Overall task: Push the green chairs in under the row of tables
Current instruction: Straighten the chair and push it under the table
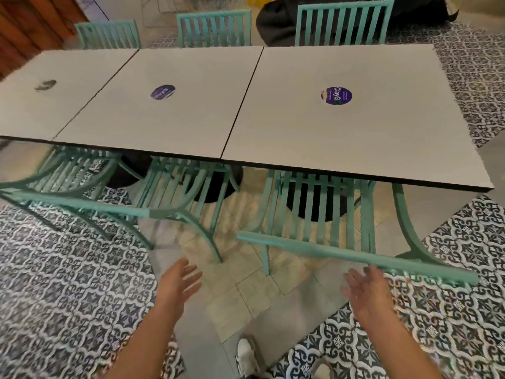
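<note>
Along the near edge of the row of tables (355, 132), three green chairs sit w/ seats tucked under the tops: near right chair (341, 250), near middle chair (175, 212), near left chair (68, 198). Their top rails stick out toward the camera; the left and middle rails look almost end to end. Three more green chairs stand on the far side, backs upright behind the table edge: far right chair (344, 24), far middle chair (214, 28), far left chair (108, 34).

Left hand (177, 283) is empty, fingers straight and spread wide, palm facing right, over the plain floor between the middle and right chairs, apart from both. Right hand (366, 288) is also flat, fingers spread; fingertips reach the near right chair's top rail, contact hard to tell through blur.

Round purple stickers (336, 96) mark the middle and right tabletops. Patterned floor tiles (68, 283) flank the plain strip. White shoe (246, 354) shows at bottom.
</note>
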The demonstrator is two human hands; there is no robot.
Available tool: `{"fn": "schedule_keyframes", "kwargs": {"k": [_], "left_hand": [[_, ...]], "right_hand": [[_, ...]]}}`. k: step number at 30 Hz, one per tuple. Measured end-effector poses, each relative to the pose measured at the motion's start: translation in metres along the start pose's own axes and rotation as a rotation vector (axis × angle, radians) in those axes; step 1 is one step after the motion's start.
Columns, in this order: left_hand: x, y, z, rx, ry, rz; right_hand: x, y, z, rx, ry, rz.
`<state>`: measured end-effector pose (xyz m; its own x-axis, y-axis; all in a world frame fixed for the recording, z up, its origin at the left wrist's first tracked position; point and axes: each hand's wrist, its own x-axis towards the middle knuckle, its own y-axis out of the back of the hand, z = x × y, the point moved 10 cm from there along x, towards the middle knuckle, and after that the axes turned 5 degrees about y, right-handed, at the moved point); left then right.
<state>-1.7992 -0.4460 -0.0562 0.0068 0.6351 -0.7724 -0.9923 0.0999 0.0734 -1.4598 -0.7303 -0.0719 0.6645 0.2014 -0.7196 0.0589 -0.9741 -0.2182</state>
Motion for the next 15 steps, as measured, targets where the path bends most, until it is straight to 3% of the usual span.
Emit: {"fn": "schedule_keyframes", "kwargs": {"k": [7,15], "left_hand": [[0.034,0.079,0.066,-0.145,-0.067,-0.019],[0.111,0.218,0.172,-0.209,-0.092,-0.079]], "right_hand": [[-0.049,-0.104,0.053,-0.027,-0.003,-0.087],[-0.146,-0.282,0.193,-0.090,-0.061,-0.194]]}}
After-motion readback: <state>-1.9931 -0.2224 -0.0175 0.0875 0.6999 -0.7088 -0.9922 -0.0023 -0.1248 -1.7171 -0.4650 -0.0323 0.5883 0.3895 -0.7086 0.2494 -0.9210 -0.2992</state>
